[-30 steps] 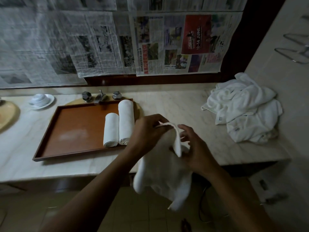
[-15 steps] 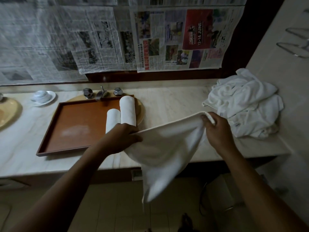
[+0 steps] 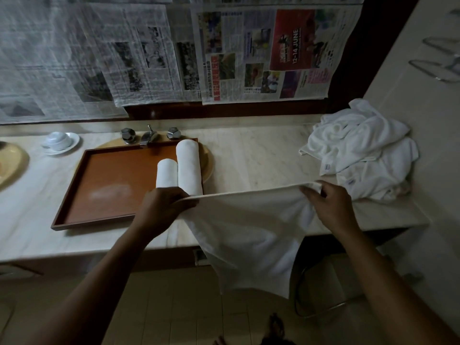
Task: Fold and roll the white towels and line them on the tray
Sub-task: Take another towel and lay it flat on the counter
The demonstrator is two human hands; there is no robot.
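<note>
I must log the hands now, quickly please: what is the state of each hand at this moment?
Left hand: closed, grip on one top corner of the white towel.
Right hand: closed, grip on the other top corner of the same towel.

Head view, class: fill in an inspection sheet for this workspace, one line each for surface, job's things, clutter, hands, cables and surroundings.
Surface: pale marble counter, bare in front of the person.
Job's things: brown tray with two rolled towels side by side at its right end; one open towel stretched by its top edge, its lower part hanging past the counter's front edge; heap of unfolded towels at right.
Clutter: upturned cup on saucer at left; taps behind the tray.
Hands: left hand and right hand each grip a top corner of the open towel.
Cables: dark cord looping near the floor.
Surroundings: newspaper sheets covering the wall behind.
</note>
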